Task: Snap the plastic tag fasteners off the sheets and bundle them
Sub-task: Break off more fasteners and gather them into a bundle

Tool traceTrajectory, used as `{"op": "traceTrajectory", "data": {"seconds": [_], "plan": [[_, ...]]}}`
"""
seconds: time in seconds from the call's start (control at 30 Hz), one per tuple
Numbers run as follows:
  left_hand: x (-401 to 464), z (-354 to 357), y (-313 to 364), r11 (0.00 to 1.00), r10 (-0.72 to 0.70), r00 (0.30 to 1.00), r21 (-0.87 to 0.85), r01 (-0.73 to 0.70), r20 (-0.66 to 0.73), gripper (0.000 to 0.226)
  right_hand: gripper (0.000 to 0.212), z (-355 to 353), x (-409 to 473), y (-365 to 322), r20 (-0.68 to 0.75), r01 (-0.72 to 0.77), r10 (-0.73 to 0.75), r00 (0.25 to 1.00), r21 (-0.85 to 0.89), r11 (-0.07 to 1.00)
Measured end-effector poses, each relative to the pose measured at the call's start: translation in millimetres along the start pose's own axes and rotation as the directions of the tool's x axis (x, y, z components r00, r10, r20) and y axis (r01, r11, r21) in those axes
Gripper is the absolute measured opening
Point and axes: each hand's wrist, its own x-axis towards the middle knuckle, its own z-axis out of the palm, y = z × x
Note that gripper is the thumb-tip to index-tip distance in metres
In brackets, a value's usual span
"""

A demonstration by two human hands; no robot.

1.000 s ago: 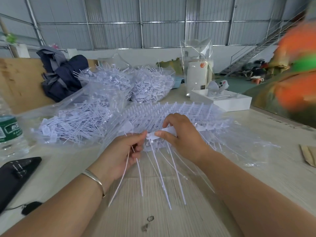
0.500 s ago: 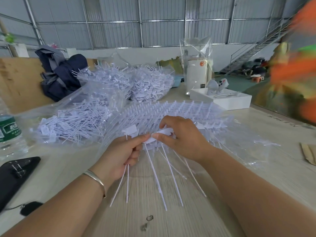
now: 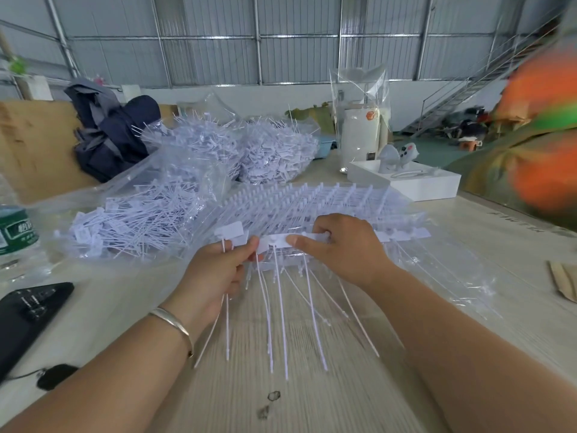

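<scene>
Both my arms reach in from the bottom, at 7 and 5 o'clock, and meet over the middle of the table point(image 3: 468, 245). My left hand point(image 3: 215, 270) is curled, knuckles up, with a silver bangle point(image 3: 173, 323) on the wrist. Its grip is pressed together around a few loose tag fasteners point(image 3: 228, 232): one flat white head sticks up above my fingers and the thin tails hang down past my wrist. My left thumb also touches the end of the white strip point(image 3: 281, 240) of tags. My right hand point(image 3: 340, 248) is bent over that strip and pinches it between thumb and fingers. Long thin tails drop from the strip toward 6 o'clock. The strip sits just in front of the stack of tag sheets point(image 3: 312, 198) at 12 o'clock.

Half a second ago the tag head in my left hand was lower and closer to the strip; now it stands up higher, apart from the strip.

A bag of loose tags point(image 3: 140, 220) lies at 10 o'clock, a water bottle point(image 3: 15, 232) at 9 o'clock
</scene>
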Motion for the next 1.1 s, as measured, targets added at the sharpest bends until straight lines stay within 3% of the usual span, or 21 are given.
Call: {"op": "traceTrajectory", "data": {"seconds": [0.17, 0.37, 0.5, 0.6, 0.8, 0.9, 1.0, 1.1], "plan": [[-4, 1, 6, 0.994, -0.034, 0.997, -0.099, 0.041, 0.075, 0.012, 0.061, 0, 1, 0, 0.024, -0.069, 0.068, 0.997, 0.068, 0.995], [-12, 9, 9, 0.963, -0.185, 0.948, -0.142, 0.227, 0.26, 0.008, 0.071, 5, -5, -6, 0.196, -0.06, 0.052, 0.979, 0.035, 0.998], [-12, 13, 11, 0.965, -0.189, 0.936, -0.119, 0.233, 0.298, 0.017, 0.058, 6, -5, -6, 0.137, -0.051, 0.034, 0.99, 0.123, 0.991], [-10, 13, 11, 0.946, -0.205, 0.944, -0.195, 0.259, 0.259, 0.026, 0.052, 5, -5, -7, 0.089, -0.044, 0.027, 0.996, 0.195, 0.98], [-4, 9, 7, 0.966, -0.164, 0.971, -0.171, 0.194, 0.171, 0.016, 0.039, 1, -3, -11, -0.003, 0.043, -0.044, 0.999, 0.242, 0.969], [-2, 7, 4, 0.983, -0.151, 0.983, -0.086, 0.16, 0.102, 0.024, 0.037, -2, -2, -9, -0.065, 0.063, -0.047, 0.997, 0.268, 0.961], [1, 4, 3, 0.985, -0.151, 0.984, -0.063, 0.158, 0.096, 0.03, 0.039, -3, -1, -5, -0.094, 0.064, -0.044, 0.995, 0.218, 0.974], [1, 4, 5, 0.972, -0.159, 0.982, -0.158, 0.174, 0.103, 0.027, 0.041, -2, -1, -3, -0.103, 0.077, -0.067, 0.992, 0.096, 0.992]]}}
